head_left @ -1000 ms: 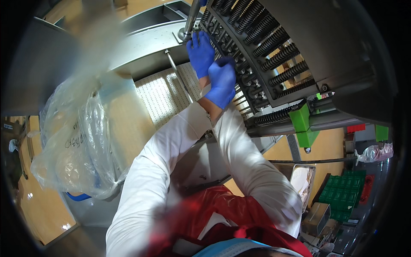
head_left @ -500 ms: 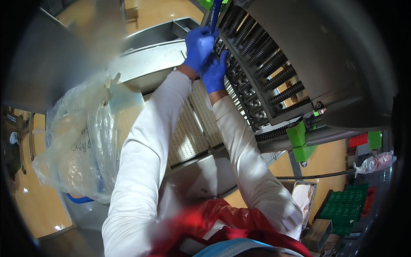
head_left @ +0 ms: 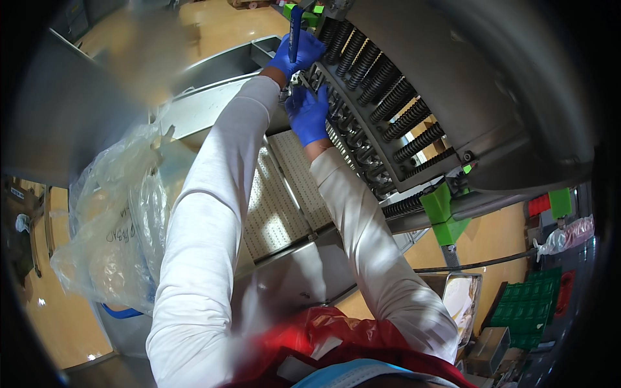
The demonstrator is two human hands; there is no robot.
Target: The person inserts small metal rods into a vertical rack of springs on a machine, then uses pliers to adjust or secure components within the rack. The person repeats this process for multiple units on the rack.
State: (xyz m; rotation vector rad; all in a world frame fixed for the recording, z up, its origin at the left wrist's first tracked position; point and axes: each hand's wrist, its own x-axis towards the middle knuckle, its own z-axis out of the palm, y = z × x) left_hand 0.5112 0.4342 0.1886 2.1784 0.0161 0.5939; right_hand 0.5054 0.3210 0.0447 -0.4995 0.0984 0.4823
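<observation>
At the top centre of the frame, the left hand is closed around a blue handle. Just below, the right hand parts thumb and fingers beside a spring rack; I cannot tell its grip.

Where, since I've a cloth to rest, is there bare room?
Bare: the perforated white belt between the sleeves, either side of the rod; the metal panel between belt and red apron. Crowded: beside the right hand, with metal parts and springs; left of the left sleeve, with a plastic bag.
</observation>
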